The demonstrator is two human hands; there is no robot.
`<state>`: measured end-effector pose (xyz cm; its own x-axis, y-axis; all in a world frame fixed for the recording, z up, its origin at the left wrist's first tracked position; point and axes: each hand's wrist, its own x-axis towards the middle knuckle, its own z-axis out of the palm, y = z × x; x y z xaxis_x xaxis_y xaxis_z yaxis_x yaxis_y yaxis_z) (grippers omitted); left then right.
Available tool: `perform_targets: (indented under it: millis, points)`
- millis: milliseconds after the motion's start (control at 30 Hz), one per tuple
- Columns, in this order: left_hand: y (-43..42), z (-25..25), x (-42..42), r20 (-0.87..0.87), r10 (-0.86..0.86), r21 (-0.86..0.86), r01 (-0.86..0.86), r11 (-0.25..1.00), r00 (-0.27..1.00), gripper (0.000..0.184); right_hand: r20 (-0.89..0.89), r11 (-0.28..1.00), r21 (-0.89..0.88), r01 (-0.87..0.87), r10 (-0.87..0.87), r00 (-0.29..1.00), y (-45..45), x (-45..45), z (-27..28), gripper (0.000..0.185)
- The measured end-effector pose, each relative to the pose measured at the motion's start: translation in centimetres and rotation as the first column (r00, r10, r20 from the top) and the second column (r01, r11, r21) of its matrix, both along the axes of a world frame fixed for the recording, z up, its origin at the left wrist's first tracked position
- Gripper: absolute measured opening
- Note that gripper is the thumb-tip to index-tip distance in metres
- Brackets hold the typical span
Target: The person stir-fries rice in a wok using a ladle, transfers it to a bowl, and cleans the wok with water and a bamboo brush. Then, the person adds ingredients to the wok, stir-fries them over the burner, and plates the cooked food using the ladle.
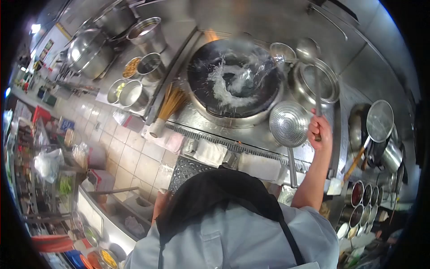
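My right hand [320, 132] is wrapped round the handle of a long metal ladle [316, 89]. The ladle points away from me, its bowl over the back right of the stove. To its left, water [230, 87] swirls and splashes inside a large black wok [200, 92]. A perforated skimmer [289, 124] lies just left of my right hand, its handle towards me. My left hand [162, 202] is low beside the black apron, mostly hidden, and its fingers cannot be made out.
Flame [211, 36] shows behind the wok. A bamboo brush [168, 107] stands at the stove's left edge, near folded cloths [210, 151]. Metal pots [151, 67] line the left counter. A steel pot [329, 80], a mesh strainer [380, 121] and seasoning containers [357, 193] are on the right.
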<state>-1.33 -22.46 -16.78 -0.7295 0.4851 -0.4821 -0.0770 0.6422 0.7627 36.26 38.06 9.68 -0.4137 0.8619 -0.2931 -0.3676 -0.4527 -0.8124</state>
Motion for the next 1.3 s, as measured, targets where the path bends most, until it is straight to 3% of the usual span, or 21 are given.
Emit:
perform_targets:
  millis: [33, 100, 133, 200, 233, 300, 367, 400, 467, 533, 633, 700, 733, 767, 800, 833, 967, 1067, 1167, 1233, 1300]
  points:
    - [1.4, 4.0, 0.8, 0.238, 0.196, 0.092, -0.223, 0.970, 0.951, 0.036, 0.131, 0.994, 0.068, 0.084, -0.092, 0.987, 1.1, 0.1, -0.7, 0.025]
    - [3.2, 8.5, 1.2, 0.691, 0.401, 0.112, -0.637, 0.763, 0.601, 0.044, 0.339, 0.985, 0.125, 0.121, -0.157, 0.928, 4.4, 0.4, -2.3, 0.019]
    - [3.8, 9.6, 0.2, 0.776, 0.312, 0.188, -0.672, 0.716, 0.549, 0.045, 0.437, 0.977, 0.161, 0.140, -0.198, 0.877, 6.5, 0.7, -3.3, 0.016]
    - [5.2, 11.2, -1.9, 0.895, 0.086, 0.304, -0.741, 0.599, 0.437, 0.046, 0.441, 0.987, 0.015, 0.160, -0.150, 0.885, 11.5, 2.8, -6.1, 0.013]
    - [7.4, 13.4, -2.1, 0.854, 0.076, 0.371, -0.706, 0.603, 0.514, 0.046, 0.440, 0.984, -0.054, 0.171, -0.130, 0.888, 13.2, 3.8, -7.0, 0.011]
    - [11.1, 15.1, -4.0, 0.849, -0.136, 0.478, -0.632, 0.610, 0.511, 0.043, -0.117, 0.947, -0.296, 0.129, -0.170, 0.979, 14.4, 5.5, -6.7, 0.007]
    - [16.3, 17.3, -4.7, 0.838, -0.151, 0.491, -0.602, 0.630, 0.525, 0.041, -0.594, 0.891, -0.443, -0.093, -0.214, 0.776, 14.6, 7.2, -6.3, 0.005]
    - [19.1, 18.4, -4.6, 0.831, -0.156, 0.497, -0.587, 0.639, 0.534, 0.040, -0.707, 0.938, -0.325, -0.118, -0.158, 0.689, 13.7, 7.3, -6.2, 0.010]
    - [24.8, 20.2, -3.8, 0.829, -0.110, 0.457, -0.552, 0.698, 0.548, 0.037, -0.739, 0.931, -0.319, -0.175, -0.129, 0.661, 12.0, 7.3, -5.7, 0.014]
    - [29.4, 18.6, -4.6, 0.824, -0.246, 0.492, -0.431, 0.756, 0.510, 0.034, -0.775, 0.925, -0.301, -0.233, -0.095, 0.625, 9.9, 7.0, -4.4, 0.021]
    - [36.4, 16.7, -4.5, 0.841, -0.268, 0.468, -0.384, 0.796, 0.471, 0.033, -0.795, 0.917, -0.272, -0.292, -0.043, 0.605, 5.2, 5.3, -0.1, 0.021]
    - [40.1, 17.1, -3.1, 0.755, -0.215, 0.480, -0.301, 0.824, 0.619, 0.033, -0.816, 0.894, -0.223, -0.388, 0.047, 0.577, 2.3, 4.3, 2.1, 0.023]
    - [42.1, 15.4, -3.1, 0.777, -0.191, 0.475, -0.360, 0.803, 0.600, 0.032, -0.823, 0.884, -0.204, -0.422, 0.079, 0.563, 1.0, 3.9, 2.8, 0.026]
    - [42.9, 12.5, -4.6, 0.743, -0.354, 0.559, -0.237, 0.794, 0.567, 0.025, -0.828, 0.871, -0.187, -0.455, 0.110, 0.550, -0.4, 3.4, 3.4, 0.028]
    - [43.9, 12.8, -3.2, 0.659, -0.176, 0.521, -0.276, 0.808, 0.731, 0.027, -0.831, 0.862, -0.177, -0.475, 0.128, 0.541, -1.8, 2.9, 3.9, 0.031]
    - [44.6, 12.5, -2.5, 0.623, -0.093, 0.499, -0.302, 0.812, 0.777, 0.023, -0.833, 0.853, -0.167, -0.495, 0.147, 0.534, -3.3, 2.3, 4.3, 0.034]
    - [42.8, 15.7, -0.5, 0.605, -0.022, 0.534, -0.385, 0.753, 0.796, 0.021, -0.837, 0.781, -0.251, -0.572, 0.121, 0.534, -8.6, -0.3, 4.3, 0.034]
    - [39.0, 16.0, -1.5, 0.662, -0.136, 0.522, -0.323, 0.790, 0.738, 0.020, -0.722, 0.771, -0.350, -0.533, 0.141, 0.678, -11.2, -2.5, 2.4, 0.032]
    - [31.4, 15.9, -3.5, 0.709, -0.377, 0.548, -0.129, 0.826, 0.596, 0.027, -0.477, 0.784, -0.413, -0.463, 0.247, 0.844, -12.2, -4.6, -0.5, 0.027]
    - [24.5, 16.7, -4.4, 0.586, -0.414, 0.616, -0.051, 0.786, 0.697, 0.023, -0.087, 0.862, -0.309, -0.403, 0.396, 0.914, -12.9, -6.2, -0.6, 0.022]
    - [17.7, 13.7, -5.4, 0.588, -0.190, 0.518, -0.186, 0.835, 0.787, 0.027, 0.426, 0.895, -0.103, -0.434, 0.434, 0.794, -13.7, -7.9, 0.5, 0.018]
